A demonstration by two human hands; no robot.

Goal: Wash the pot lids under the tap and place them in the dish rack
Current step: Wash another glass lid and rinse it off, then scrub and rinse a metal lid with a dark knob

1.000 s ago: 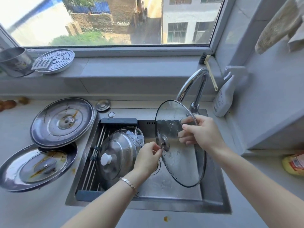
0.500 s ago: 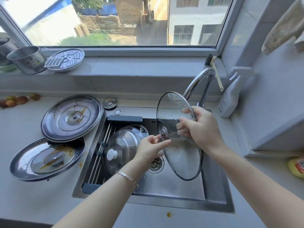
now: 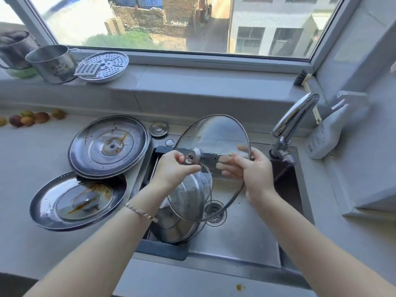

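A round, clear glass pot lid with a thin metal rim is held on edge above the steel sink. It is tilted, and its long axis runs from the sink's far side down toward the person. The left hand pinches the lid's small metal knob between thumb and curled fingers. The right hand clasps the opposite rim, its fingers showing through the glass. The lid sits between the two hands with its knob face turned toward the sink's left part. There the dark dish rack lies directly below the left hand, the nearer of the two. The coming move looks like a short lowering leftward into the rack. At least two lids lean in the rack, a domed steel lid foremost; the exact count is hidden. One curved chrome tap rises at the sink's right rear corner, just right of the glass lid, and no running water can be made out. On the bench left of the sink lie two broad sauce-stained steel lids, the far stained lid overlapping the near stained lid. One white spray bottle stands right of the sink. On the windowsill behind the sink sit one steel mug and one perforated steamer plate.
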